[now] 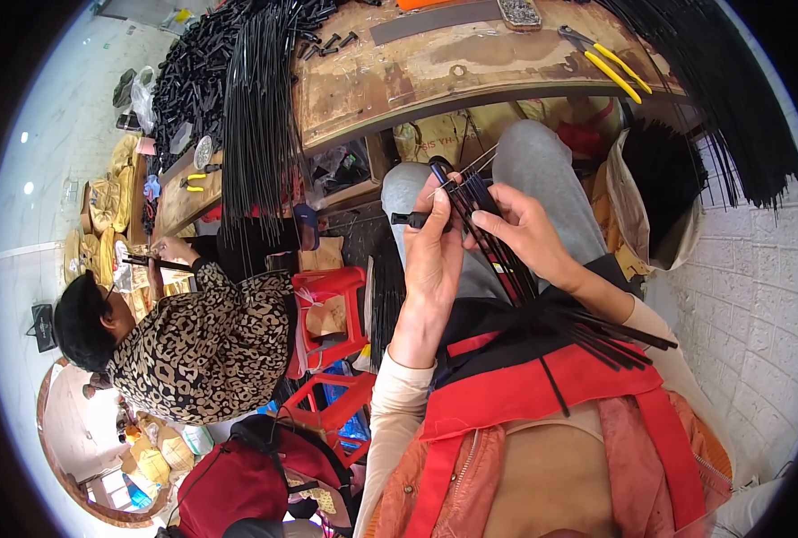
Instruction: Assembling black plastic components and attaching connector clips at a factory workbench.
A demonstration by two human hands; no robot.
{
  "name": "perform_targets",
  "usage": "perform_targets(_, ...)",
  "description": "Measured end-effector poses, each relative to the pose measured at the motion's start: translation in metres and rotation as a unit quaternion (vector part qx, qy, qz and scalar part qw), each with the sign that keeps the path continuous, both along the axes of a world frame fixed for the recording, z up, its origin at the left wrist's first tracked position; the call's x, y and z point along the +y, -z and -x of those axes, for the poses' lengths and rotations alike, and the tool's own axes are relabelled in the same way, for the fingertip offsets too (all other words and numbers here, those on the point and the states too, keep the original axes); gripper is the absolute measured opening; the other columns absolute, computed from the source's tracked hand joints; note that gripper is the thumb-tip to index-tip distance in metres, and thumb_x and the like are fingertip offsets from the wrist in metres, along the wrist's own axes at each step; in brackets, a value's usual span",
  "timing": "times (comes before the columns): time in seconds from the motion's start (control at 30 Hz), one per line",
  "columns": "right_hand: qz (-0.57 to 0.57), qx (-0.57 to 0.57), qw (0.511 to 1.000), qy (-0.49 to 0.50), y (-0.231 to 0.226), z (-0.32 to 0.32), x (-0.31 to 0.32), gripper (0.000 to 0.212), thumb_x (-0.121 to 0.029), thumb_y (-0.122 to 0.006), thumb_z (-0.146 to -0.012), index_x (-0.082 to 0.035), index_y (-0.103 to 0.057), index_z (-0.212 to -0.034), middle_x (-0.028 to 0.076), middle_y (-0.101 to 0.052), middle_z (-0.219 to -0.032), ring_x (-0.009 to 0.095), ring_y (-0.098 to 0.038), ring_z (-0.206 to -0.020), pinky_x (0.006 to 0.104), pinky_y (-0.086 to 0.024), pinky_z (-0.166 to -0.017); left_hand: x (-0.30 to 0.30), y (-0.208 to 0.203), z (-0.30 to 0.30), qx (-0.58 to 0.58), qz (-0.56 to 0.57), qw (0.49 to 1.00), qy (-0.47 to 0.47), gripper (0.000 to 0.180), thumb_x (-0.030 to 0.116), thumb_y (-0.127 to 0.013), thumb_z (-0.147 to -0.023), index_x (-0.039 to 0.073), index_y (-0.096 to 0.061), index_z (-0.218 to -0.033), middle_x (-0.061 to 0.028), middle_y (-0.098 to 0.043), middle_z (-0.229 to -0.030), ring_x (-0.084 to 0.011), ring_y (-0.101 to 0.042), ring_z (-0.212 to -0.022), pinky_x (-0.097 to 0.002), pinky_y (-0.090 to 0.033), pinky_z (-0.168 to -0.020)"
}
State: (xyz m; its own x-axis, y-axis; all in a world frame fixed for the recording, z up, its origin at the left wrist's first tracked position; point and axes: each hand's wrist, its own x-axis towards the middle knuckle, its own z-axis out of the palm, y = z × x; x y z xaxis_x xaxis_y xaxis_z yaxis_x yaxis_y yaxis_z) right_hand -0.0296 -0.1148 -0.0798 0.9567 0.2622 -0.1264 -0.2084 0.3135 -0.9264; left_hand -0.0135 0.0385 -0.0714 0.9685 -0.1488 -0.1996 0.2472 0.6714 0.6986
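Above my lap I hold a bundle of thin black rods (509, 269) that looks like an umbrella frame. My left hand (436, 240) is closed round its upper end, thumb up along it. A short black plastic piece (408, 219) sticks out to the left of that hand. At the rods' right side, my right hand (532, 235) grips with thumb and bent fingers. The lower ends fan out over my red and black apron (542, 386). The fingertips of both hands are partly hidden behind the rods.
A wooden workbench (471, 67) lies ahead, with yellow-handled pliers (607, 65) at its right. Black plastic parts (197, 81) and long rods (260, 117) crowd its left. A sack of rods (663, 179) stands right. Left are a co-worker (202, 336) and a red stool (336, 309).
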Motion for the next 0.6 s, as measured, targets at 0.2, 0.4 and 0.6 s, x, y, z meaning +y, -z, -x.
perform_targets(0.2, -0.080, 0.063, 0.993, -0.063, 0.006, -0.013, -0.005, 0.019, -0.015, -0.060, -0.095, 0.000, -0.056, -0.107, 0.006, -0.065, -0.092, 0.014, -0.066, -0.080, 0.0257, -0.053, -0.073, 0.004, 0.001, -0.003, 0.047, 0.023, 0.998, 0.031, 0.040, 0.015, -0.059, -0.097, 0.004, -0.051, -0.134, -0.0063, -0.059, -0.125, -0.0149, -0.055, -0.114, -0.0316, -0.043, -0.102)
perform_targets(0.4, -0.090, 0.046, 0.992, -0.069, 0.004, -0.012, -0.015, 0.021, -0.016, -0.061, -0.095, 0.000, -0.058, -0.108, 0.007, -0.066, -0.092, 0.015, -0.067, -0.082, 0.0277, -0.054, -0.077, 0.000, 0.005, -0.005, 0.053, 0.004, 0.997, 0.059, 0.042, 0.023, -0.061, -0.097, 0.005, -0.051, -0.134, -0.0043, -0.060, -0.124, -0.0129, -0.054, -0.112, -0.0296, -0.045, -0.095)
perform_targets(0.6, -0.109, 0.077, 0.989, -0.059, 0.000, -0.007, -0.013, 0.019, -0.014, -0.064, -0.094, 0.001, -0.059, -0.103, 0.010, -0.068, -0.089, 0.016, -0.069, -0.081, 0.0259, -0.055, -0.074, 0.001, -0.003, -0.005, 0.055, 0.027, 0.990, 0.127, 0.043, 0.033, -0.060, -0.096, 0.006, -0.053, -0.129, -0.0054, -0.060, -0.125, -0.0136, -0.055, -0.111, -0.0313, -0.044, -0.094)
